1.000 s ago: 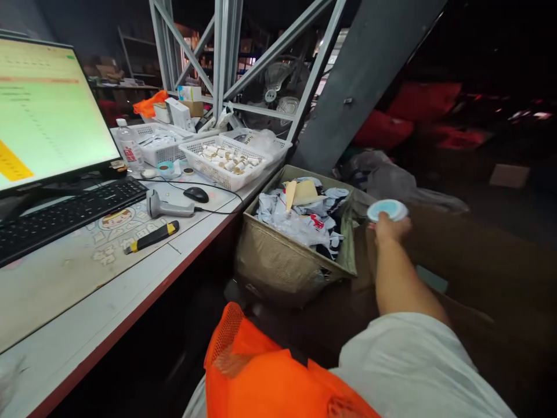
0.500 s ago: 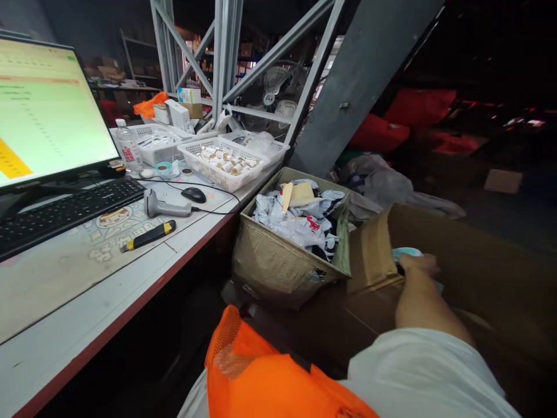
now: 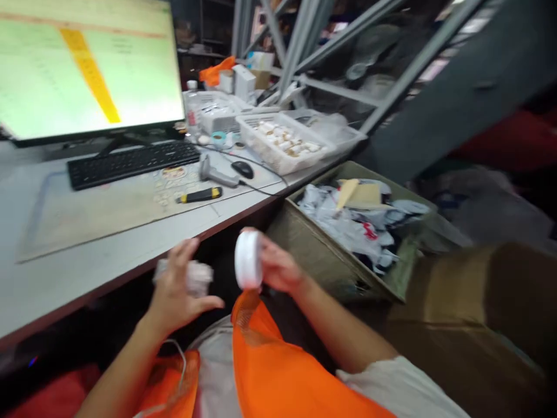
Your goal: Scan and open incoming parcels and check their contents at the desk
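My right hand (image 3: 278,264) is closed on a white roll (image 3: 248,260), a short round thing blurred by motion, in front of the desk edge. To its left is my left hand (image 3: 176,287), raised, with its thumb stretched out toward the roll. Its fingers curve over a crumpled-looking whitish bundle (image 3: 200,278), which shows on both sides of them; what the bundle is cannot be made out. A gap separates the two hands.
On the desk (image 3: 230,215) lie a box cutter (image 3: 200,195), a barcode scanner (image 3: 217,174), a mouse (image 3: 242,169) and a keyboard (image 3: 134,165). A monitor (image 3: 91,69) and white baskets (image 3: 282,162) stand behind. A bin (image 3: 331,249) of wrappers and a cardboard box (image 3: 452,290) are at right.
My right hand has come out of the cardboard box with the roll and moved left, in front of me. My left hand has come into view. The view has turned left.
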{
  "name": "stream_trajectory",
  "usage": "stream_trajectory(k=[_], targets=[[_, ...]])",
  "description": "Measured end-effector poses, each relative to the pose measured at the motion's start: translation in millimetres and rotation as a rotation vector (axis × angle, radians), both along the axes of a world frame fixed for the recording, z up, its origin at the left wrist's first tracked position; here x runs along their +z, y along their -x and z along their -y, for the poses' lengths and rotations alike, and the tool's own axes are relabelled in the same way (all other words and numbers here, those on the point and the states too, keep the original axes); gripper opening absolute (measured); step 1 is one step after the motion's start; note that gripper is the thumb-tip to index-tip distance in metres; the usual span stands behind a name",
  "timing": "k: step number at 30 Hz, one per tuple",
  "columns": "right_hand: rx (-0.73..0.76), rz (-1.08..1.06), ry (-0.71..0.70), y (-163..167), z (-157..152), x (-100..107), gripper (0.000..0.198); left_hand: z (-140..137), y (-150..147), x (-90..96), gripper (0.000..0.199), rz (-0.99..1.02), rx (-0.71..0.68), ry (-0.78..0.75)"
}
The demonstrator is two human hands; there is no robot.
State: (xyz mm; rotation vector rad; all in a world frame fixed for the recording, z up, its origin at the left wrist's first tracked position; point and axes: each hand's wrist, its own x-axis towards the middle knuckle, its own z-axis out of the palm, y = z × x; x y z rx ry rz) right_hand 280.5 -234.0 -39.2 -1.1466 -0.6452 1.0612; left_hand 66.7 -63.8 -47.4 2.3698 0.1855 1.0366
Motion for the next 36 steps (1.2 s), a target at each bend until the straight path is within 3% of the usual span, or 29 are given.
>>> stream_trajectory(k=[2, 4, 7, 10, 15, 20, 22, 24, 27, 29, 31, 33, 36], targets=[[0.222, -0.083, 0.028, 48.4, -30.0, -22.9, 0.065, 11.8, 6.6, -11.6, 0.122, -0.026, -0.05, 0.013], [0.293, 0.046, 0.052, 69.1, -40.9, -35.5, 0.066, 16.5, 12.7, -20.9, 0.123, -0.087, -0.062, 0.06], [0.509, 0.295, 0.123, 62.6, -47.0, -39.6, 0.085, 19.7, 29.9, -31.1, 0.12, -0.241, -0.041, 0.116], [0.739, 0.287, 0.185, 53.0, -50.8, -40.9, 0.096, 24.9, 48.1, -41.6, 0.12, -0.409, -0.117, 0.137], [0.641, 0.187, 0.147, 68.0, -49.4, -46.9, 0.074, 30.8, 60.3, -73.1, 0.114, -0.275, -0.105, 0.185], [0.631, 0.073, 0.155, 89.3, -39.8, -51.9, 0.082, 41.8, 62.8, -97.2, 0.099, -0.11, 0.063, 0.299], [0.58, 0.163, 0.112, 93.4, -36.1, -52.6, 0.08, 48.9, 61.9, -100.7, 0.096, -0.072, 0.139, 0.437], [0.519, 0.397, -0.007, 93.8, -33.4, -52.1, 0.07, 56.1, 60.0, -103.6, 0.096, -0.01, 0.152, 0.696], [0.533, 0.711, -0.229, 90.2, -31.3, -50.4, 0.045, 64.6, 58.5, -107.9, 0.084, 0.118, 0.081, 1.185], [0.548, 0.77, -0.314, 87.2, -31.2, -50.3, 0.031, 67.3, 59.7, -108.5, 0.081, 0.165, 0.031, 1.351], [0.449, 0.694, -0.243, 84.8, -32.5, -52.1, 0.028, 67.2, 62.7, -105.1, 0.086, 0.108, 0.014, 1.279], [0.386, 0.5, -0.036, 83.9, -35.6, -55.8, 0.047, 64.5, 66.2, -98.8, 0.092, -0.004, 0.047, 1.004], [0.52, 0.201, 0.203, 87.0, -40.6, -62.0, 0.074, 58.8, 70.1, -90.4, 0.093, -0.107, 0.092, 0.625]])
